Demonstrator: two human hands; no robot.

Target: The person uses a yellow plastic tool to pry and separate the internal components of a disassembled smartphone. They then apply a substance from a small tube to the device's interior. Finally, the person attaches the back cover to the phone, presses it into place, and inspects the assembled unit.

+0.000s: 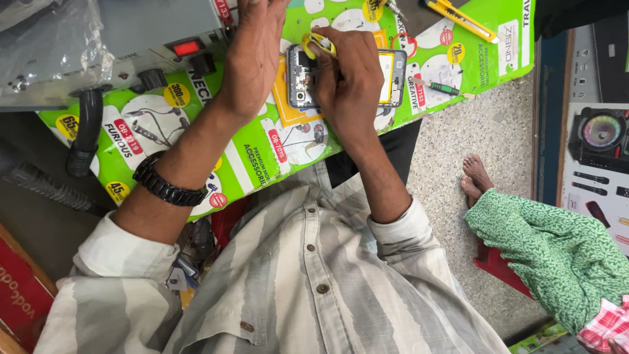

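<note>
Striped shirt (308, 288) in foreground; beyond, right hand (350, 78) with fingers pinching a yellow tool (319, 43) over the opened phone (341, 77) on the green desk (262, 151), left hand (252, 56) flat beside it.

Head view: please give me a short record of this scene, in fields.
Left hand: flat on the green mat, beside the phone
Right hand: on the opened phone, pinching a small yellow tool
Wrist: black watch
Nearby tools: yellow knife, green screwdriver
Grey machine: top left, red switch
Other person: bare foot, green cloth
</note>
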